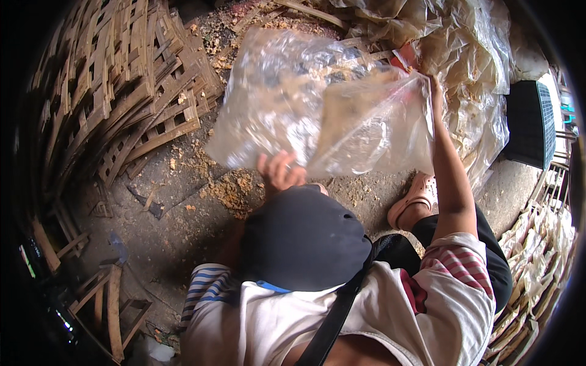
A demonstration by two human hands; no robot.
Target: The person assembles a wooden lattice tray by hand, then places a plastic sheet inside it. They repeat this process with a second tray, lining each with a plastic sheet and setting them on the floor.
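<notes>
A large, clear, crumpled plastic bag (372,131) is spread out in front of me. My right hand (435,91), reaching forward with the arm stretched, is closed on its far right corner; the fingers are partly hidden by plastic. At the bag's near edge is my left hand (282,172), its fingers apart over the plastic and slightly blurred. Something red (405,58) shows beside the right hand, too covered to make out.
Stacked woven bamboo baskets (137,91) rise at the left. Heaped cloudy plastic sheets (467,61) lie at the far right, near a dark crate (530,125). Yellowish crumbs (235,192) litter the concrete floor (183,229). A broken wooden frame (115,311) lies at the near left.
</notes>
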